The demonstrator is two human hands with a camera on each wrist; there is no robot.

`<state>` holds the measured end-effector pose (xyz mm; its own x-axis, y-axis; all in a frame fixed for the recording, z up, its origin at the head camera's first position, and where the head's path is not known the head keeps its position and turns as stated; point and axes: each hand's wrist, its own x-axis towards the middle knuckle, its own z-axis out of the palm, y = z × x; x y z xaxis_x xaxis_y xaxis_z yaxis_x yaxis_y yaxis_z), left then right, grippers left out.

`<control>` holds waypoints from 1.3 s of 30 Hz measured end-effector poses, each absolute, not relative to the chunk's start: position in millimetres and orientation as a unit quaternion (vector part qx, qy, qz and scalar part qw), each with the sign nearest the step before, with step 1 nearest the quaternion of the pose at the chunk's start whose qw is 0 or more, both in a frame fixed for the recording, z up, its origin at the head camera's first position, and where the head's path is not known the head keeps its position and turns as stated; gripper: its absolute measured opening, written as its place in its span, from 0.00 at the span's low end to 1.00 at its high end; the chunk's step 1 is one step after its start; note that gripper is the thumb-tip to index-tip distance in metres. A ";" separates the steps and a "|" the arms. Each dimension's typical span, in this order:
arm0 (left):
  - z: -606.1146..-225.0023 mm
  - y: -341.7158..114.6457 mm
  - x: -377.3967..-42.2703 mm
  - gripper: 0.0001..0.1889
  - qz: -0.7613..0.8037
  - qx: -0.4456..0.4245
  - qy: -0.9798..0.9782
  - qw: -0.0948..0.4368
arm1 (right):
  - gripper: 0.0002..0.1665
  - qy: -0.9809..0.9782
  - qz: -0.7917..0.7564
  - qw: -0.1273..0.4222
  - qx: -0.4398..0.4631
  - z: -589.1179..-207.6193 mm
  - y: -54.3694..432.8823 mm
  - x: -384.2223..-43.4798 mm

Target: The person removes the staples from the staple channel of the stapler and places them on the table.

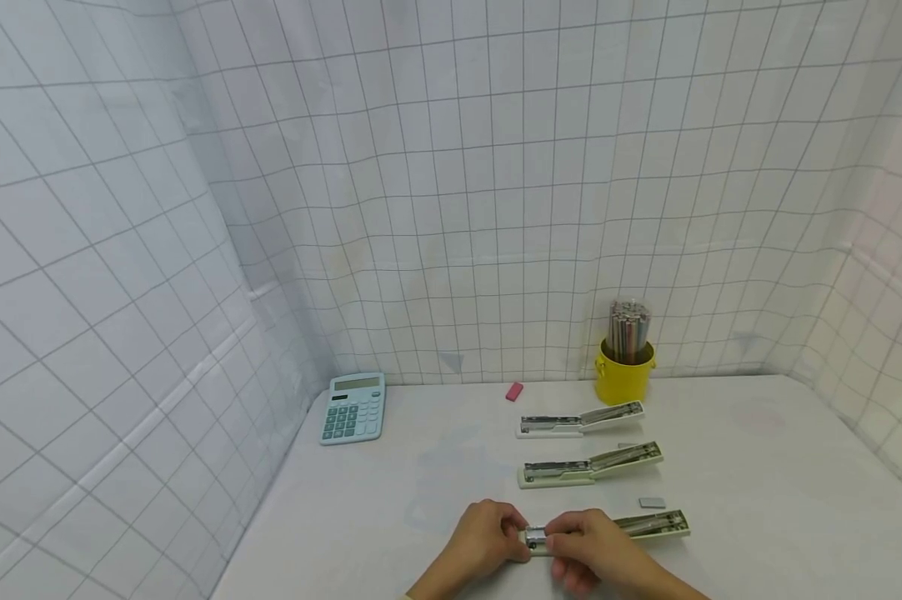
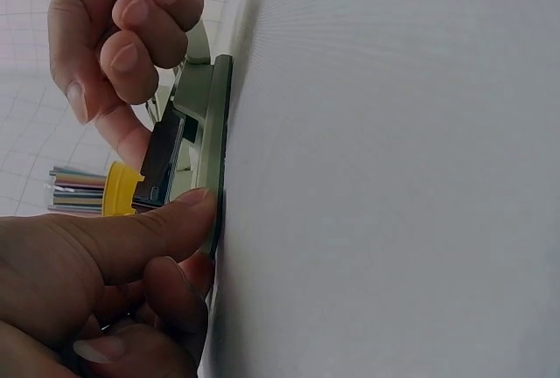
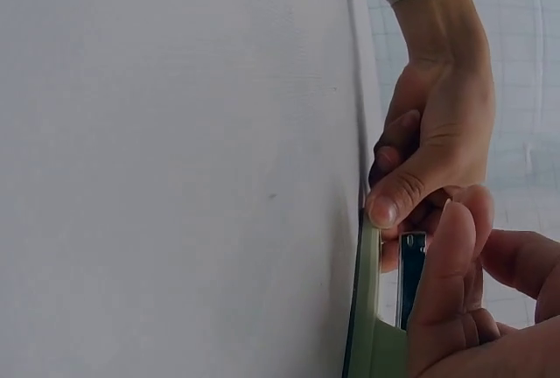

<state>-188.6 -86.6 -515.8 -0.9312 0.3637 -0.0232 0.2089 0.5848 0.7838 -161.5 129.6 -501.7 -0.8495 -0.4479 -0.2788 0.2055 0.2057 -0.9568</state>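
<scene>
A pale green stapler lies opened out at the front of the table, its top arm swung back to the right. My left hand grips the front end of its base, with the thumb on the base's edge. At the metal staple channel, my right hand pinches with thumb and index finger, its other fingers curled below. I cannot tell whether a small piece sits between those fingertips. Just behind the stapler's raised arm lies a small grey strip of staples.
Two more opened staplers lie behind, a pale green one and a white one, with a second grey strip between them. Farther back are a pink eraser and a yellow bucket of pencils. A blue calculator lies left.
</scene>
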 end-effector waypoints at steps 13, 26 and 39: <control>-518.2 -87.9 -189.0 0.11 0.421 0.174 0.887 0.080 | 0.09 0.770 -0.609 0.167 -0.090 -499.2 107.6 -165.2; -518.5 -88.1 -186.5 0.12 0.432 0.164 0.884 0.073 | 0.08 0.801 -0.565 0.160 -0.119 -498.0 103.1 -169.2; -518.0 -88.0 -186.4 0.11 0.437 0.146 0.882 0.093 | 0.23 0.785 -0.583 0.181 -0.107 -465.5 159.4 -156.0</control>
